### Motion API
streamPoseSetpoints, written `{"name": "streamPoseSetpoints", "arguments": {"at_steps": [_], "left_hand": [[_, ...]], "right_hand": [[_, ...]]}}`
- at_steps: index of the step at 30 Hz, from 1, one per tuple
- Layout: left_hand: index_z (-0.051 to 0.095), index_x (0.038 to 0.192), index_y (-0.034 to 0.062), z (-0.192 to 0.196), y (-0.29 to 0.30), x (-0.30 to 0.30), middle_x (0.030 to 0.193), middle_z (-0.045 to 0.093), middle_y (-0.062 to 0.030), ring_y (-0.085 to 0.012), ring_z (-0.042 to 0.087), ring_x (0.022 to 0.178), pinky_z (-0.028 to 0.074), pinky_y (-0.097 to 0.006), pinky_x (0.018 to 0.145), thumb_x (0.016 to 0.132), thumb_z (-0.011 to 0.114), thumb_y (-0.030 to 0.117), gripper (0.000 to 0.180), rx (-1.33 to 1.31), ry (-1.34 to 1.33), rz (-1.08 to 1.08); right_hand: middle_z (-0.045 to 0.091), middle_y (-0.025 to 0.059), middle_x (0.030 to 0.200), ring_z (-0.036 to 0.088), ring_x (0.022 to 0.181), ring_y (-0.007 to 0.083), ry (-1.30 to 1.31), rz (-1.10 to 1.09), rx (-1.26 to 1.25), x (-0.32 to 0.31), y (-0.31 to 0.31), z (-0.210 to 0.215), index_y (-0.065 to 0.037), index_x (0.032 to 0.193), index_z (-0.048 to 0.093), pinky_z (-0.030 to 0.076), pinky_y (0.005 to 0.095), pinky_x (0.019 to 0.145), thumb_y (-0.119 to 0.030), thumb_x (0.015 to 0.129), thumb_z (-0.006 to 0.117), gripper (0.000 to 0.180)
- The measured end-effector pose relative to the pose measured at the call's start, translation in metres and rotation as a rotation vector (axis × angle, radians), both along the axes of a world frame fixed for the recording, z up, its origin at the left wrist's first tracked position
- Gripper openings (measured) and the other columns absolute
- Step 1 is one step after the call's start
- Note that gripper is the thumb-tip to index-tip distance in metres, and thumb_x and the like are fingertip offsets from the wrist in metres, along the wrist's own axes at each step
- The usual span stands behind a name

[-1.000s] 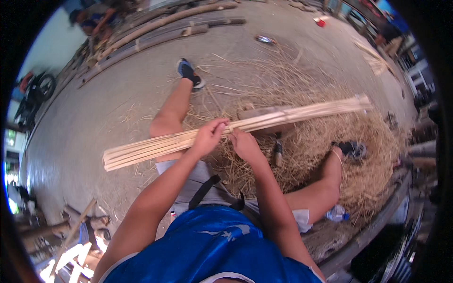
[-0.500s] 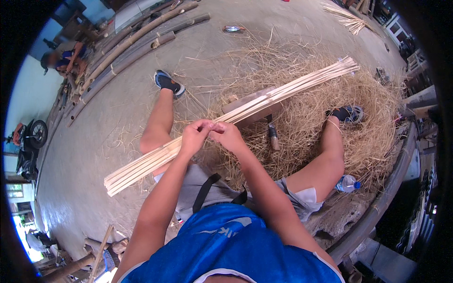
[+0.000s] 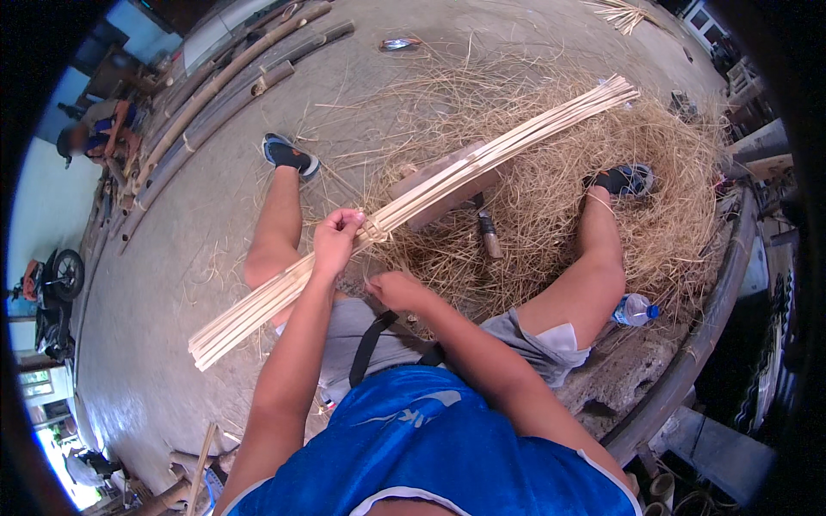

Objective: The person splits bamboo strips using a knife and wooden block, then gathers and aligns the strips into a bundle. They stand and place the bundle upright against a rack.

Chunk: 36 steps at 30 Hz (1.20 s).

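Bamboo strips [image 3: 413, 202] lie bundled across your knees, tied at your left hand [image 3: 337, 241], which clamps them. Your right hand [image 3: 397, 291], fist closed just below, seems to pull the tie; next, cinch it tight.

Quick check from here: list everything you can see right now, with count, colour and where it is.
bamboo strips: one long bundle, pale tan, slanting from lower left to upper right across the lap
shavings pile: one, straw yellow, on the floor around the feet
wooden block: one, brown, under the strips
knife-like tool: one, dark with a brown handle, on the shavings
bamboo poles: several, grey-brown, upper left on the floor
water bottle: one, clear with a blue cap, by the right knee
motorbike: one, red and black, far left
shoes: two, dark blue
left hand: gripping the strips at a tie
right hand: just below the strips, grip unclear
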<state>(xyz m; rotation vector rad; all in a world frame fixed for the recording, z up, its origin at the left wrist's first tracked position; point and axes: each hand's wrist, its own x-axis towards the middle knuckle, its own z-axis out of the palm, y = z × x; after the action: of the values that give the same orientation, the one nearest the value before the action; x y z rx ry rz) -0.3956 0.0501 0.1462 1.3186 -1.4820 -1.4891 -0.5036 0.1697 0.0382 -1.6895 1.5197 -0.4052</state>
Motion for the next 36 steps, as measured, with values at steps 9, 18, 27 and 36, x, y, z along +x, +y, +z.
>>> {"name": "streamPoseSetpoints", "arguments": {"at_steps": [9,18,27,36], "left_hand": [[0.073,0.106,0.0035,-0.003,-0.005,0.002,0.089,0.07,0.0013,-0.0049,0.058,0.077,0.046,-0.022,0.07,0.098,0.073,0.015,0.014,-0.016,0.002,-0.001],[0.073,0.108,0.0033,0.0,0.0,0.006,0.09,0.072,0.0006,-0.0054,0.06,0.076,0.049,-0.022,0.07,0.099,0.072,0.016,0.015,0.087,0.124,-0.026],[0.076,0.121,0.0025,0.004,-0.005,0.016,0.104,0.068,-0.0086,-0.017,0.063,0.091,0.052,-0.031,0.084,0.1,0.069,0.015,0.026,-0.246,-0.229,-0.309],[0.068,0.129,0.0066,-0.009,-0.061,0.02,0.11,0.062,-0.0109,-0.0221,0.06,0.1,0.05,-0.036,0.087,0.091,0.08,0.034,0.049,-0.117,-0.656,-0.614]], "right_hand": [[0.076,0.0131,0.116,0.073,0.11,0.0328,0.467,-0.122,0.433,-0.092,0.02,0.004,-0.012,0.111,0.077,0.057,0.0474,0.09,-0.021,0.087,0.067,0.027],[0.073,0.0195,0.096,0.071,0.086,0.0408,-0.239,-0.629,-0.273,-0.015,-0.029,0.102,-0.007,0.107,0.073,0.056,0.0496,0.077,-0.03,0.096,0.067,0.026],[0.064,0.0021,0.076,0.057,0.068,0.0101,-0.904,-0.938,0.039,0.012,-0.031,0.083,-0.006,0.09,0.071,0.049,0.031,0.059,-0.028,0.098,0.072,0.023],[0.063,-0.0007,0.08,0.058,0.069,0.0097,-1.098,-1.022,0.23,0.017,-0.025,0.073,-0.006,0.086,0.067,0.054,0.0297,0.058,-0.025,0.096,0.074,0.023]]}}
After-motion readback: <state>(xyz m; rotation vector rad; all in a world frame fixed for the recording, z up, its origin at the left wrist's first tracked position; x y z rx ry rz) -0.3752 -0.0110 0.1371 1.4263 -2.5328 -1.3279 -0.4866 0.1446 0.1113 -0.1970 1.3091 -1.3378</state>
